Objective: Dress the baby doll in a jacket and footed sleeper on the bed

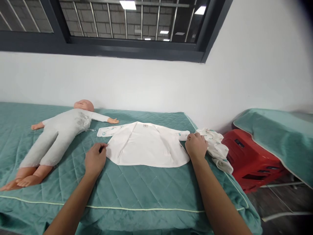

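A white baby shirt (146, 147) lies spread out flat on the green quilted cover (146, 189), its inside facing up and its printed sleeves stretched to both sides. At its left edge, below the sleeve, my left hand (96, 158) pinches the cloth between thumb and forefinger. My right hand (196, 145) is closed at the right edge, by the sleeve's end, with the fingertips partly hidden. Just beyond the right hand sits a crumpled white printed cloth (215, 147).
A baby doll (66, 127) in a pale bodysuit lies on its back at the left, arms spread. Right of the bed, a red plastic object (249, 160) stands beside another green-covered surface (281, 130). Behind are a white wall (146, 85) and a dark-framed window (132, 49).
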{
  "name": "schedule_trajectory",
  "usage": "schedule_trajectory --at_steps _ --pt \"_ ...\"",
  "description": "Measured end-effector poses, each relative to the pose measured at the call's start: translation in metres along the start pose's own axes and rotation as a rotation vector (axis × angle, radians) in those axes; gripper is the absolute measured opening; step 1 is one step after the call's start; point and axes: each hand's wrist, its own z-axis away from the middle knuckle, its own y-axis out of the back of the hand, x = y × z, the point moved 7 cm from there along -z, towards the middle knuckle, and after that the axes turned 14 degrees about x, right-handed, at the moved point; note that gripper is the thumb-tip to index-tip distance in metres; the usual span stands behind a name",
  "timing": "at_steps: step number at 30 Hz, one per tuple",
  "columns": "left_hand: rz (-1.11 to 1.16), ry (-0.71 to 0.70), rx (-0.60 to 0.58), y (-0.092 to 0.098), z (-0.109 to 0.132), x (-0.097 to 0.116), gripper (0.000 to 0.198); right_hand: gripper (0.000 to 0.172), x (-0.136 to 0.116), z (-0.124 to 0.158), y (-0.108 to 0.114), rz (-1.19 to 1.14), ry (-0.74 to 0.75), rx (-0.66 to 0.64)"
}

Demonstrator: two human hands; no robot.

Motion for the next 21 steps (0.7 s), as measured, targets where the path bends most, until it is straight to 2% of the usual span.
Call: schedule_trajectory --at_steps 3,6,9,12,14,17,19,21 --pt "-0.01 -0.012 0.008 0.0 0.0 0.0 0.023 0.032 -0.009 -0.001 0.001 -0.07 0.084 0.044" --pt "-0.01 -0.013 0.009 -0.001 -0.001 -0.001 0.023 0.033 -0.017 0.003 -0.009 -0.132 0.183 -0.016" --pt "-0.015 -0.007 0.002 0.0 0.0 0.0 0.024 0.031 -0.016 0.006 -0.021 -0.118 0.178 -0.064" --pt "-0.012 0.009 0.001 0.0 0.0 0.0 0.024 0.03 -0.015 0.007 -0.02 -0.107 0.149 -0.028" --pt "-0.014 0.015 0.001 0.0 0.0 0.0 0.024 0.031 -0.016 0.006 -0.01 -0.14 0.135 0.017" --pt "-0.024 -0.009 0.001 -0.001 0.0 0.0 0.024 0.036 -0.016 0.0 0.019 -0.186 0.105 0.137" --pt "-0.03 -0.035 0.007 -0.002 0.0 0.001 0.024 0.042 -0.006 -0.006 0.037 -0.159 0.069 0.198" --pt "-0.029 -0.05 0.011 -0.002 -0.001 0.001 0.024 0.058 0.016 -0.015 0.041 -0.092 0.008 0.177"
